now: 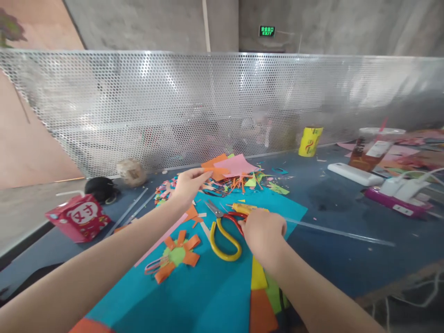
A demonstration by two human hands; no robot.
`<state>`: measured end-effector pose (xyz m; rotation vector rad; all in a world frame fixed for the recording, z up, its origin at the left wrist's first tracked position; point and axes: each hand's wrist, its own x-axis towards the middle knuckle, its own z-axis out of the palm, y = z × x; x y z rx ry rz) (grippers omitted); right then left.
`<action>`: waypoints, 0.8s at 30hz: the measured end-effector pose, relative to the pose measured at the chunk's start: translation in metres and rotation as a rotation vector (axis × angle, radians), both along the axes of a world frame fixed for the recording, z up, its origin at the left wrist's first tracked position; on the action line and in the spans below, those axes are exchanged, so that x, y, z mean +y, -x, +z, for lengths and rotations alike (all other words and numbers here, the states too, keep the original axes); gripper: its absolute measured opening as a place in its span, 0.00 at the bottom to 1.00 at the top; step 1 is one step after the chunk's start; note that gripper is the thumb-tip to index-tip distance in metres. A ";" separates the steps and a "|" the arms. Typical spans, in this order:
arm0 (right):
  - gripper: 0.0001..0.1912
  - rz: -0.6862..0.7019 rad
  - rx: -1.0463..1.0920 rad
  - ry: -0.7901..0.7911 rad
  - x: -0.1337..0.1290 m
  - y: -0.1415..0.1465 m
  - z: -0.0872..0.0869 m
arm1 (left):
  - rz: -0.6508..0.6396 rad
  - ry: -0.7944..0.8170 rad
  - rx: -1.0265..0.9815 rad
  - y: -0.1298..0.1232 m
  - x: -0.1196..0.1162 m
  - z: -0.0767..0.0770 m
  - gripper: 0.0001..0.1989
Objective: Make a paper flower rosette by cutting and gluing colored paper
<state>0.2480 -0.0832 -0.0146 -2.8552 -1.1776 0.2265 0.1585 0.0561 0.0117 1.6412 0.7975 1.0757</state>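
Note:
My left hand [187,187] reaches forward, its fingers closed on the edge of a piece of orange paper [218,173] above the paper scraps. The fingers of my right hand [262,231] are wrapped at the red handle loop of a pair of scissors [225,255], whose other loop is yellow; the blades point away. Just beyond that hand lies a yellow glue gun [243,208], partly hidden by it. A paper flower [176,254] with orange loop petals and a green centre rests on the blue paper sheet [194,296], with pinkish paper clips at its edge.
Paper scraps [243,182] and pink paper [239,164] heap before the perforated metal screen [222,101]. A red drink carton [79,217] stands left. On the right are a yellow bottle [310,142], a drink cup [371,150], a purple power strip [397,202] and a clear stick [343,233].

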 end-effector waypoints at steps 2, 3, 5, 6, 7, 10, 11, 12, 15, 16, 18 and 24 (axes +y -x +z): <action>0.19 -0.003 -0.047 -0.058 -0.005 0.002 0.005 | -0.025 0.082 -0.018 0.022 -0.011 -0.004 0.09; 0.21 0.004 -0.081 -0.099 -0.006 0.004 0.008 | -0.029 0.121 -0.028 0.033 -0.017 -0.005 0.10; 0.22 0.052 -0.151 -0.184 -0.009 0.008 0.012 | -0.024 0.195 -0.051 0.054 -0.026 -0.006 0.12; 0.22 0.095 -0.176 -0.216 -0.009 0.010 0.012 | -0.016 0.226 -0.064 0.065 -0.030 -0.006 0.12; 0.20 0.149 -0.193 -0.239 -0.008 0.013 0.012 | -0.005 0.252 -0.077 0.075 -0.033 -0.007 0.13; 0.14 0.336 -0.211 -0.270 -0.004 0.022 0.007 | 0.040 0.287 -0.119 0.102 -0.040 -0.011 0.13; 0.13 0.393 -0.215 -0.281 -0.003 0.026 0.005 | 0.059 0.289 -0.131 0.109 -0.041 -0.013 0.13; 0.12 0.446 -0.219 -0.295 -0.001 0.029 0.003 | 0.077 0.289 -0.144 0.117 -0.042 -0.016 0.13; 0.10 0.603 -0.188 -0.331 0.001 0.040 0.000 | 0.128 0.273 -0.168 0.133 -0.042 -0.023 0.12; 0.09 0.662 -0.161 -0.337 0.002 0.043 -0.001 | 0.146 0.259 -0.171 0.137 -0.041 -0.026 0.12; 0.06 0.779 -0.102 -0.346 0.004 0.053 -0.002 | 0.187 0.206 -0.171 0.142 -0.037 -0.031 0.10; 0.12 0.994 -0.025 -0.383 0.010 0.081 -0.012 | 0.277 0.040 -0.134 0.147 -0.017 -0.047 0.06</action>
